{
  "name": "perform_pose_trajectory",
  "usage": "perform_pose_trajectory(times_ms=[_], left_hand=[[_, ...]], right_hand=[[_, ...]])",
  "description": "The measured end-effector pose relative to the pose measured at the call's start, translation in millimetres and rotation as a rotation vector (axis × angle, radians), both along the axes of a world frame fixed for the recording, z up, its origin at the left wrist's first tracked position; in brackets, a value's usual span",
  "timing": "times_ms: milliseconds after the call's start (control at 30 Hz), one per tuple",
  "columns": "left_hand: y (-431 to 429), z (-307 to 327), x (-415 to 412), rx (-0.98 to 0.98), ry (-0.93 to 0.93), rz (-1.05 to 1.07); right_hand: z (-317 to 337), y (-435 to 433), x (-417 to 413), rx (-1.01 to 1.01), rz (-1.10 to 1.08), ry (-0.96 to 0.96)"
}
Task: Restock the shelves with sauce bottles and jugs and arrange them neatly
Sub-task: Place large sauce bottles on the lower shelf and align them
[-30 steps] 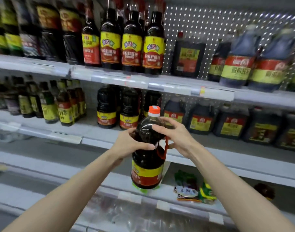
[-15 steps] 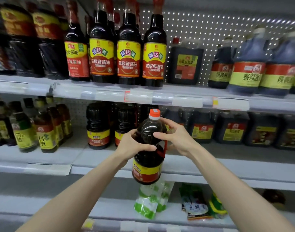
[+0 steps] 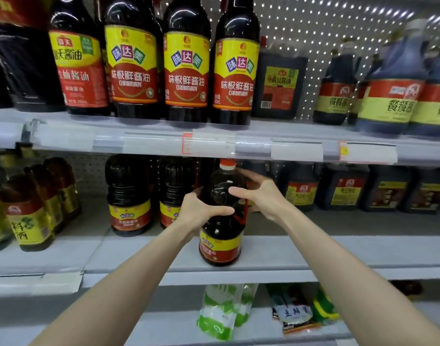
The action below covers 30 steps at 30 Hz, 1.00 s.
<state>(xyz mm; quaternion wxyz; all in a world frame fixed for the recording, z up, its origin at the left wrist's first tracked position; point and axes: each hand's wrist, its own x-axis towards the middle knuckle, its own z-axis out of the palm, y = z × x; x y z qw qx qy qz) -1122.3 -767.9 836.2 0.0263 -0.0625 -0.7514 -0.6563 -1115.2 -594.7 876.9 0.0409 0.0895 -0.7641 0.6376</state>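
Observation:
A dark soy sauce jug (image 3: 221, 233) with an orange cap, red handle and yellow-red label stands upright near the front of the middle shelf (image 3: 301, 258). My left hand (image 3: 201, 212) grips its left shoulder, thumb across the front. My right hand (image 3: 261, 193) curls round its upper right side, fingers behind the neck. Two matching jugs (image 3: 129, 196) stand further back to the left, and whether the held jug's base rests on the shelf I cannot tell.
Tall soy sauce bottles (image 3: 186, 61) line the upper shelf, with blue-tinted jugs (image 3: 393, 83) to the right. Square dark jugs (image 3: 343, 188) fill the middle shelf's right side, cooking wine bottles (image 3: 29, 216) its left. Green-white pouches (image 3: 223, 310) and packets lie on the lower shelf.
Both hands have carried the jug up and forward from in front of the lower shelf to the front of the middle shelf. The view has moved closer to the shelves.

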Motion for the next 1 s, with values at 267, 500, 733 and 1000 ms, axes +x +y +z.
perform_pose_trajectory(times_ms=[267, 500, 733, 1000], left_hand=[[1, -8, -27, -0.023, -0.01, 0.017], [-16, -27, -17, 0.122, -0.058, -0.135], [-15, -49, -7, 0.15, -0.143, -0.179], [-15, -72, -9, 0.119, -0.101, -0.157]], right_hand=[[-3, 0, -22, -0.035, -0.028, -0.029], [-35, -4, -12, -0.126, -0.078, 0.008], [-91, -25, 16, -0.131, -0.15, -0.063], [-121, -40, 20, -0.161, -0.167, -0.098]])
